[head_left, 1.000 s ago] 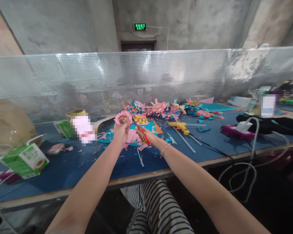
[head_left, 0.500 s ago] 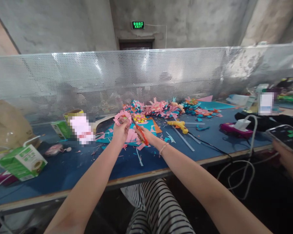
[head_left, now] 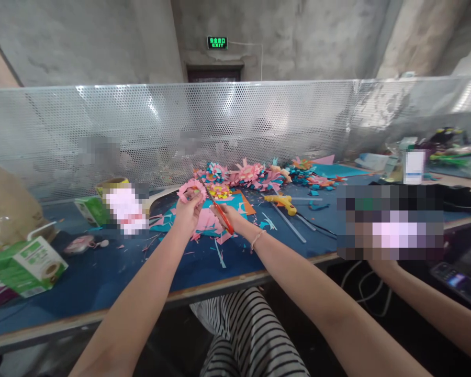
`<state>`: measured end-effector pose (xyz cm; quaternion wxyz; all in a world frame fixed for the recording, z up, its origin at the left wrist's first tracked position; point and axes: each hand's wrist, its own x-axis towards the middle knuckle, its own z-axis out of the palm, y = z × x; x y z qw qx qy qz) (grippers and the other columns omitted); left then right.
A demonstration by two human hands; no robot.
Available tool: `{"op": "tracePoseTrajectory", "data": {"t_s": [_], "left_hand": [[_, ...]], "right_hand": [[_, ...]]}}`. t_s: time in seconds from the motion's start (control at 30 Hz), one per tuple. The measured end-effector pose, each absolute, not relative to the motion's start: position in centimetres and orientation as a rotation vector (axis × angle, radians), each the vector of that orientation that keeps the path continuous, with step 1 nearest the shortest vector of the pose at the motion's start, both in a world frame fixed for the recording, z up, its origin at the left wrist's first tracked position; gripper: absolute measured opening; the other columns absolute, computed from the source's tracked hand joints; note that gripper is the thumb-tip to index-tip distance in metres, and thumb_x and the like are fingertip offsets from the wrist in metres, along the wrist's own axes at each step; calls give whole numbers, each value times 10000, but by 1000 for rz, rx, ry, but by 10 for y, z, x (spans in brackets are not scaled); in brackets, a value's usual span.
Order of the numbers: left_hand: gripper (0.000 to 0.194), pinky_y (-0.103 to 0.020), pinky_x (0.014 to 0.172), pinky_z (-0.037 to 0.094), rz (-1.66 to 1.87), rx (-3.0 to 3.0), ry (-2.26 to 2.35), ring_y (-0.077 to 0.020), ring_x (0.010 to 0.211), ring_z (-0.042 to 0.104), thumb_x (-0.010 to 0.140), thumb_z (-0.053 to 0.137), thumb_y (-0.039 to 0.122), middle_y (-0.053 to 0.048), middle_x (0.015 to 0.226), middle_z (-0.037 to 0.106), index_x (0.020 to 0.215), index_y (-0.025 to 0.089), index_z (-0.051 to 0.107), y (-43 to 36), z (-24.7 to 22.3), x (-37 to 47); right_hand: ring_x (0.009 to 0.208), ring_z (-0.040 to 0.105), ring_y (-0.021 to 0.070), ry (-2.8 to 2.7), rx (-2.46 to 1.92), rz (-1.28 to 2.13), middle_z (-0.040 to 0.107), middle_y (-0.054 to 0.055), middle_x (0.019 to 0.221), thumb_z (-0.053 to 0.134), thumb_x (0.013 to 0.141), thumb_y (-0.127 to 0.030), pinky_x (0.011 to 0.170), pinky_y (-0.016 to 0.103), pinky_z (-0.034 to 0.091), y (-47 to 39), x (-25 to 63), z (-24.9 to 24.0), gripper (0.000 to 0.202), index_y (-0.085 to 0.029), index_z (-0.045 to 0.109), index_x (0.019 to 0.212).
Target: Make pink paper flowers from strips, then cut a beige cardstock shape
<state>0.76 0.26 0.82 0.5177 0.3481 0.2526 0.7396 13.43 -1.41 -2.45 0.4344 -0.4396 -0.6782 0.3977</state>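
My left hand point(head_left: 191, 209) pinches a ring-shaped pink paper piece point(head_left: 186, 189) with a fringed edge, held above the table. Red-handled scissors point(head_left: 226, 220) are in my right hand point(head_left: 228, 213), their blades pointing up and left beside the pink piece. Beneath both hands lie blue and pink paper sheets point(head_left: 208, 220) with cut scraps around them. Just behind stand fringed paper flowers point(head_left: 251, 173) in pink, blue and yellow, in a row.
A yellow glue gun point(head_left: 284, 203) with a black cord lies right of my hands, near clear sticks. Green cartons point(head_left: 35, 267) stand at left. Another person's arm point(head_left: 424, 298) reaches in at right. A perforated metal panel point(head_left: 259, 120) runs behind the table.
The view has shifted slightly, so the table things appear a little further left. The other person's arm now reaches over the table edge at right. My hands keep their hold on the paper and scissors.
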Motion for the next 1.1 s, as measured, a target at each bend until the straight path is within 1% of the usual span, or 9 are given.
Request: {"op": "tracePoseTrajectory", "data": {"t_s": [0.13,0.2,0.3,0.4,0.53,0.67,0.83,0.97,1.1], "left_hand": [[264,-184,554,501,1763,792,705,-90,562,606,535,672,-14,18,611,621,675,153,523,2,13,6],[267,-190,544,501,1765,790,750,-91,541,600,535,656,-26,14,600,622,679,152,518,2,14,5],[294,-206,537,504,1751,857,770,-95,528,595,513,652,-25,20,601,624,702,156,518,2,13,3],[316,-224,543,508,1748,937,773,-95,525,590,493,676,10,27,605,623,726,156,521,2,11,1],[366,-231,540,497,1781,1021,768,-102,541,592,471,705,60,20,632,627,774,157,525,1,11,-1],[421,-211,513,471,1761,1110,810,-96,543,582,459,750,132,15,665,626,819,157,532,0,13,0],[316,-178,453,435,1762,1190,885,-123,585,608,596,696,279,-12,668,632,847,165,541,-2,14,-1],[218,-168,419,420,1782,1180,952,-131,574,613,670,629,261,-6,639,623,847,181,528,-2,14,-3],[157,-177,447,450,1788,1149,1005,-123,581,612,705,601,253,-7,641,620,828,181,535,-2,15,-5]], "right_hand": [[367,381,70,-1649,-1126,1007,374,-64,420,462,824,-453,377,193,301,-11,136,-24,315,-176,455,673],[376,368,66,-1631,-1159,988,373,-63,424,467,817,-470,382,191,292,-9,138,-24,329,-176,454,668],[397,353,61,-1598,-1138,1019,363,-74,451,524,768,-511,392,189,283,-6,142,-25,346,-181,451,693],[417,336,55,-1587,-1057,1093,348,-82,489,564,730,-535,403,187,281,-4,146,-28,366,-182,468,749],[442,334,52,-1588,-1004,1150,357,-75,532,564,712,-569,411,186,292,-2,149,-31,410,-177,497,810],[448,360,48,-1525,-988,1262,413,-55,584,561,740,-527,406,189,296,-3,150,-29,361,-182,507,832],[417,345,40,-1527,-944,1363,413,-45,580,541,751,-545,378,192,262,-6,153,-24,371,-177,495,763],[408,351,34,-1533,-943,1363,429,-42,594,553,743,-543,373,190,263,-6,154,-22,373,-175,500,771],[399,343,29,-1553,-931,1370,415,-50,584,542,752,-542,374,188,274,-5,155,-23,369,-177,497,771]]}}
